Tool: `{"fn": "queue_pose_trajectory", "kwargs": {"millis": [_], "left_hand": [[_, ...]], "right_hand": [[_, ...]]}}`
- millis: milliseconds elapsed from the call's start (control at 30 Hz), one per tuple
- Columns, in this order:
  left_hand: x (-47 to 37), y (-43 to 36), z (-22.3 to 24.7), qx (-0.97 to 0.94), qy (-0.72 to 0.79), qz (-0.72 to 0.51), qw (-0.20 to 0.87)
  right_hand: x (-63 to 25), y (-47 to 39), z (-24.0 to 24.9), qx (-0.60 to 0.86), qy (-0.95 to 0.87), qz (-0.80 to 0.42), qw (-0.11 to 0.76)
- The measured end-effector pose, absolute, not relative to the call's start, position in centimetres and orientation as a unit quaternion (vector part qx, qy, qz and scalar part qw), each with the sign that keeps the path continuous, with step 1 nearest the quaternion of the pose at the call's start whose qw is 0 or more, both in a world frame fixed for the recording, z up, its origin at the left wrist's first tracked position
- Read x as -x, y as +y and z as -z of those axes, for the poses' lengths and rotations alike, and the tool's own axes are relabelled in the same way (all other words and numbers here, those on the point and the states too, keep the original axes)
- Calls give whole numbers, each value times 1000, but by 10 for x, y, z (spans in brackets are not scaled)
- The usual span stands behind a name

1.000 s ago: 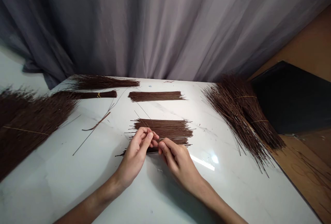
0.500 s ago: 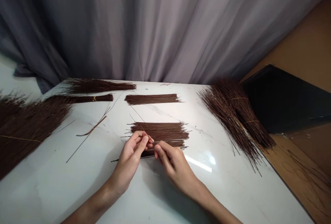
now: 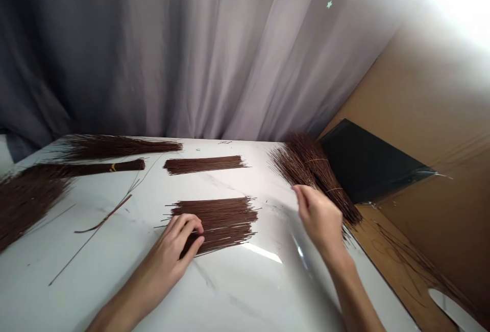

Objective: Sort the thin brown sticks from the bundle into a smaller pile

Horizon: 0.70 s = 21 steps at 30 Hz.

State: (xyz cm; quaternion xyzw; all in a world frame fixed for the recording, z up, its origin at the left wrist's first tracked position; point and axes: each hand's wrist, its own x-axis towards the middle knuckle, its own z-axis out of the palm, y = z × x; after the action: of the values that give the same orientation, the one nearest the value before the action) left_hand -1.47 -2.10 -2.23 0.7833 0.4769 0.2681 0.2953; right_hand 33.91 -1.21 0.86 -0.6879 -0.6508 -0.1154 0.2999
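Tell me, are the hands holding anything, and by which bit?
I can't tell. The left hand curls over the near stick pile's left end; the right hand pinches near a bundle.

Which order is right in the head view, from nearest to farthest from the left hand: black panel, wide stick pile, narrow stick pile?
1. Wide stick pile, right at the left hand.
2. Narrow stick pile, behind it.
3. Black panel, far right.

On my feed I see dark brown sticks (image 3: pixel 218 219), a white tabletop (image 3: pixel 241 296) veined in faint grey, and a curtain (image 3: pixel 214 56) streaked from charcoal to mauve-grey. I make out a yellow tie (image 3: pixel 113 167), orange-tan bands (image 3: pixel 335 189), a black panel (image 3: pixel 371 163), a tan-brown wall (image 3: pixel 432 107) and a pale green star (image 3: pixel 329 4).
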Motion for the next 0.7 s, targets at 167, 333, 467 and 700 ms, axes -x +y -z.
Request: {"fn": "queue_pose_trajectory", "kwargs": {"millis": [167,333,467,700], "left_hand": [[23,-22,19,-870,431,-188,148],[17,-26,22,-880,443,-163,54],[14,-27,22,-883,433,-175,51],[9,-30,29,-890,421,-171,-36]], "right_hand": [[-413,-6,12,710,-620,288,168],[-426,-5,29,687,-636,290,197],[-411,5,24,683,-631,274,244],[-331,25,8,604,-739,173,242]]}}
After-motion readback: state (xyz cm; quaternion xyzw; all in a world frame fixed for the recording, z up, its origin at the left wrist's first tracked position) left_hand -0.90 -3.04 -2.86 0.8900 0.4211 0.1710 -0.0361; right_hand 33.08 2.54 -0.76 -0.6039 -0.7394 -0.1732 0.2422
